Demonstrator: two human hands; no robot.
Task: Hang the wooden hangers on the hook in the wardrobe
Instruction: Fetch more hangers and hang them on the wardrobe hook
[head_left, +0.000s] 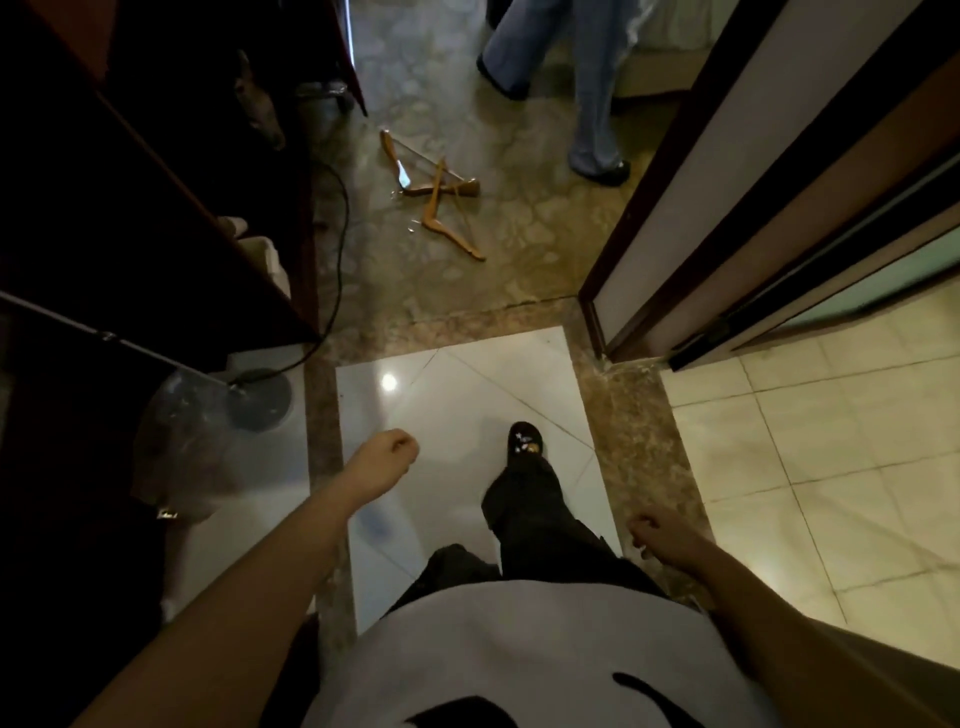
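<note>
View from the head, looking down along a narrow passage. The wooden hangers (440, 188) lie on the floor (519, 249), well ahead of the person, in a loose crossed heap on the brown marbled part. They are near the far corner of the dark wardrobe (156, 208), which fills the left side. At least three can be counted, and their metal hooks are too small to make out clearly.

Both bare forearms reach forward from the bottom edge. The left hand (387, 457) is raised over a white tile, its grip pressed together into a fist with nothing in it. The right hand (652, 535) hangs lower, beside the person's dark trouser leg. Its grip is loosely curled and empty. Neither hand touches anything.

One foot in a black shoe (525, 439) is planted on the white tile between the two hands.

By the wardrobe's near corner stands a round grey base (262, 397) with a thin pole leaning away to the left. A black cable (340, 234) runs along the floor beside the wardrobe.

At the top, past the hangers, are the legs of a second person (592, 104) in pale wide trousers. A dark-framed doorway (675, 234) on the right opens onto cream tiles.
</note>
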